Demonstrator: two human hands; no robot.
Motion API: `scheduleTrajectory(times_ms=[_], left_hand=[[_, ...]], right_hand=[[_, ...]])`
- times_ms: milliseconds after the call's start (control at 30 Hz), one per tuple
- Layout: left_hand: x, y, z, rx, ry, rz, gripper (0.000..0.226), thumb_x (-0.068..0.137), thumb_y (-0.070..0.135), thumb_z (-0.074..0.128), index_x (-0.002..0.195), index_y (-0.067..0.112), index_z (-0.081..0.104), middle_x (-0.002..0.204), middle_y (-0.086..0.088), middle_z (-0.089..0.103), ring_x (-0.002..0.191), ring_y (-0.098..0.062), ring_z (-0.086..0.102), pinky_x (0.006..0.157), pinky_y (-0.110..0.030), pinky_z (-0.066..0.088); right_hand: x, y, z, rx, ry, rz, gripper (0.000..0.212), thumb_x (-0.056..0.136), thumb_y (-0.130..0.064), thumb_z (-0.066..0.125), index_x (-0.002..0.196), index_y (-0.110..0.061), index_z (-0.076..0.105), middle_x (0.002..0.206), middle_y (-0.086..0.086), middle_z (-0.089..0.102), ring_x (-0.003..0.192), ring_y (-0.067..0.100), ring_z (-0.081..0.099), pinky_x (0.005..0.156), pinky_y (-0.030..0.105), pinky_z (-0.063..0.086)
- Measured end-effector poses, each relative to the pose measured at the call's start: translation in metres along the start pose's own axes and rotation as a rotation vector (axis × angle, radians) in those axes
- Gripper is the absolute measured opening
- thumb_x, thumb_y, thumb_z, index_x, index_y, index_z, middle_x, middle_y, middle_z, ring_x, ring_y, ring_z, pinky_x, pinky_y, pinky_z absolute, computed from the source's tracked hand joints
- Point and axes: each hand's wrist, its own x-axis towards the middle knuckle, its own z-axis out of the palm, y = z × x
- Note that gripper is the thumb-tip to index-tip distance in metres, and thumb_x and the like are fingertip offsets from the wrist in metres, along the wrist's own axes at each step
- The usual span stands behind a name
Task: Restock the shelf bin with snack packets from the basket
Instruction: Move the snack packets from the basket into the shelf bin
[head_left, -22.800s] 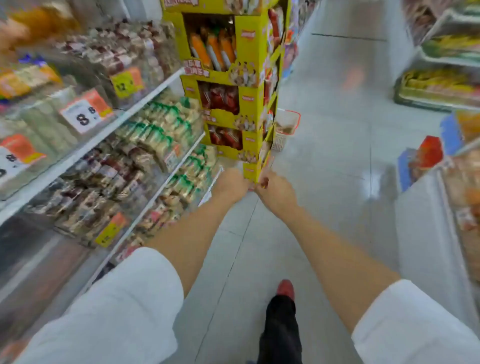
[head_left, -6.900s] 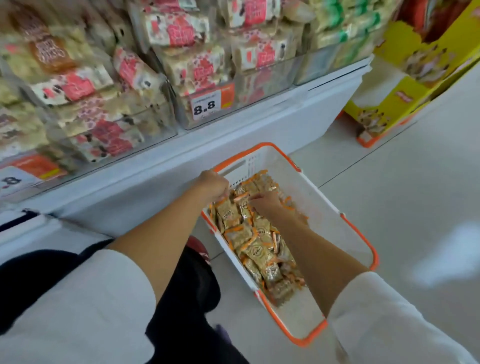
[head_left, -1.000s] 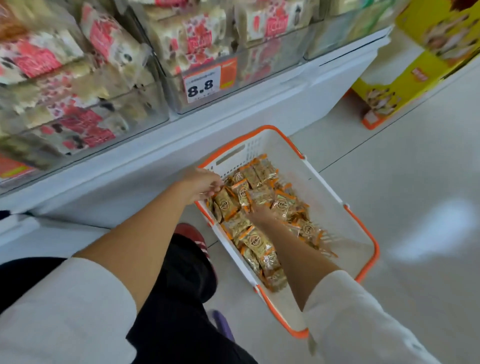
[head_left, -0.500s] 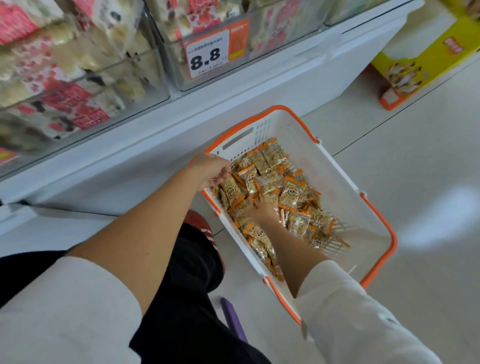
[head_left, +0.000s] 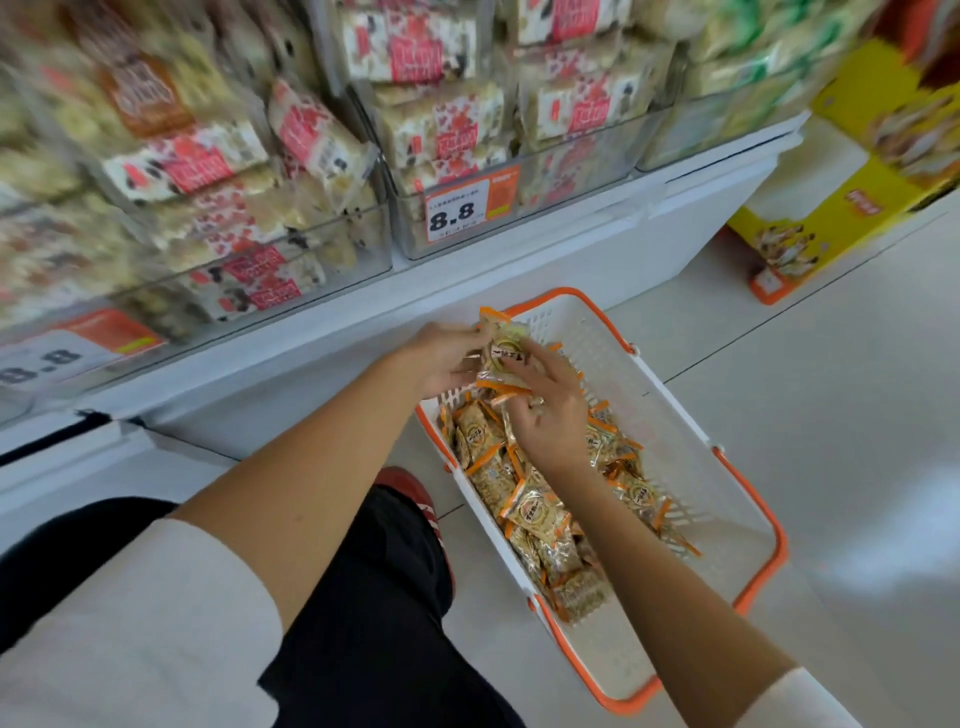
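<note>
One snack packet (head_left: 503, 354) between left fingers (head_left: 464, 339), right fingers (head_left: 541, 359), above basket (head_left: 670, 441)

It was a shop, plainly, a snack aisle in a grocery or convenience store. Clear plastic shelf bins (head_left: 597, 161) stood side by side on a white shelf (head_left: 545, 260), packed with wrapped snacks in red-and-white packs. An orange price tag (head_left: 470, 208) on the front of one bin read 8.8, and a second, blurred tag (head_left: 78, 348) sat further left. A yellow printed cardboard display stand (head_left: 831, 218) rose from the pale tiled floor (head_left: 831, 405). On that floor sat a white, orange-rimmed shopping basket (head_left: 675, 441) holding small orange-edged snack packets (head_left: 535, 514).
</note>
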Motion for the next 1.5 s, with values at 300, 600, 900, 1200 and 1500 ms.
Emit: scheduleTrajectory(times_ms=[300, 600, 900, 1200, 1500], left_hand=[[-0.076, 0.049, -0.005, 0.063, -0.049, 0.290, 0.018, 0.097, 0.004, 0.053, 0.113, 0.011, 0.059, 0.095, -0.009, 0.067, 0.076, -0.017, 0.067, 0.069, -0.027, 0.057], [-0.146, 0.106, -0.015, 0.468, 0.094, 0.595, 0.026, 0.087, 0.031, 0.071, 0.110, 0.020, 0.071, 0.090, -0.002, 0.065, 0.072, -0.017, 0.055, 0.055, -0.015, 0.045], [-0.205, 0.156, -0.052, -0.060, 0.265, 0.694, 0.010, 0.091, 0.024, 0.067, 0.092, 0.014, 0.067, 0.074, -0.003, 0.061, 0.060, -0.014, 0.059, 0.071, -0.035, 0.054], [-0.267, 0.220, -0.092, 0.354, 0.448, 0.910, 0.003, 0.089, 0.021, 0.067, 0.092, 0.021, 0.069, 0.102, -0.006, 0.069, 0.099, -0.023, 0.065, 0.086, -0.035, 0.056], [-0.318, 0.298, -0.161, 0.606, 0.698, 1.135, 0.021, 0.083, 0.020, 0.076, 0.073, 0.013, 0.059, 0.048, 0.015, 0.042, 0.059, -0.009, 0.042, 0.071, -0.024, 0.039]], right_hand=[[0.066, -0.075, -0.047, 0.590, -0.122, 0.430, 0.024, 0.097, -0.022, 0.057, 0.077, -0.013, 0.067, 0.066, -0.009, 0.063, 0.064, 0.010, 0.057, 0.066, 0.029, 0.046], [0.114, -0.144, -0.087, 0.243, -0.411, -0.009, 0.032, 0.092, -0.017, 0.067, 0.064, -0.006, 0.056, 0.054, 0.005, 0.041, 0.051, 0.012, 0.036, 0.054, 0.025, 0.031], [0.160, -0.228, -0.101, 0.615, -0.434, 0.229, 0.009, 0.082, -0.009, 0.076, 0.088, -0.009, 0.070, 0.089, 0.010, 0.072, 0.090, 0.027, 0.071, 0.082, 0.036, 0.057], [0.216, -0.334, -0.098, 0.489, -0.240, 0.023, 0.016, 0.087, -0.001, 0.063, 0.075, -0.011, 0.059, 0.057, 0.002, 0.055, 0.055, 0.017, 0.049, 0.056, 0.025, 0.043], [0.280, -0.431, -0.050, 0.620, -0.269, -0.040, 0.020, 0.083, 0.004, 0.068, 0.102, 0.001, 0.065, 0.070, 0.004, 0.065, 0.057, 0.014, 0.056, 0.055, 0.024, 0.046]])
